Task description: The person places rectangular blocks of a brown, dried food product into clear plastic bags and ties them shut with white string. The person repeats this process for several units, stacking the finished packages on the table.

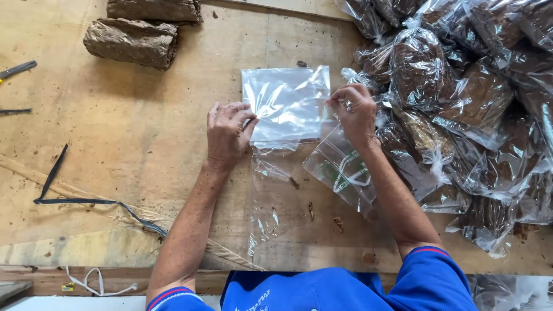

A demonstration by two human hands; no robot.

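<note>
Clear plastic bag (286, 103) pinched by closed fingers of left hand (227, 135), right hand (354, 112).

A packing workshop; worn wooden bench (127, 144); heaped filled bags (461, 86).

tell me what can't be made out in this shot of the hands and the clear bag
Head view only:
- Right hand: fingers curl under, grip on the clear bag hidden.
- Filled bags: contents blurred by glare; pile cut off at the right edge.
- Brown rolls: upper one cut off at the top.
</note>
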